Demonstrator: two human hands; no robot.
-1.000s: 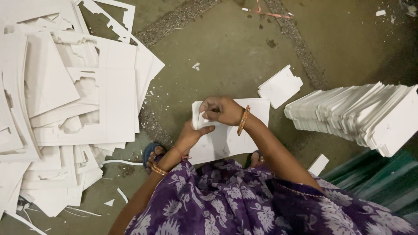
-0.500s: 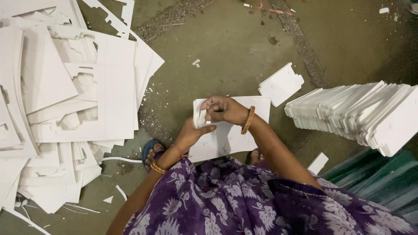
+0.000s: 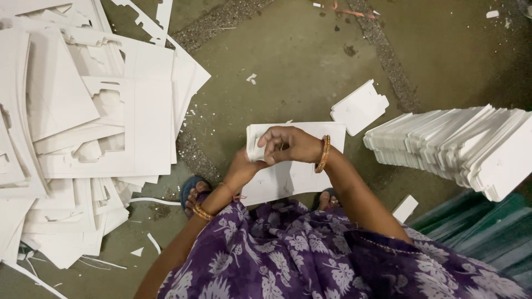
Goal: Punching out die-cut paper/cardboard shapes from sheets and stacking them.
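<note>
Right hand [image 3: 288, 145] curled over top-left corner of white card sheet [image 3: 293, 171], fingers pinched on its edge. Left hand [image 3: 241, 169] under same corner, gripping from below; hands touching. Sheet extends right and down from hands, over lap, above concrete floor [image 3: 288, 72]. Single cut card piece [image 3: 360, 107] just beyond sheet. Stack of cut pieces [image 3: 460, 147] right. Scrap sheet pile [image 3: 83, 127] left.

A flat white card sheet [image 3: 288, 171] is held level over a grey concrete floor, in front of the person's lap. Its upper left corner is pinched between both hands, and its long top edge runs straight across.
</note>
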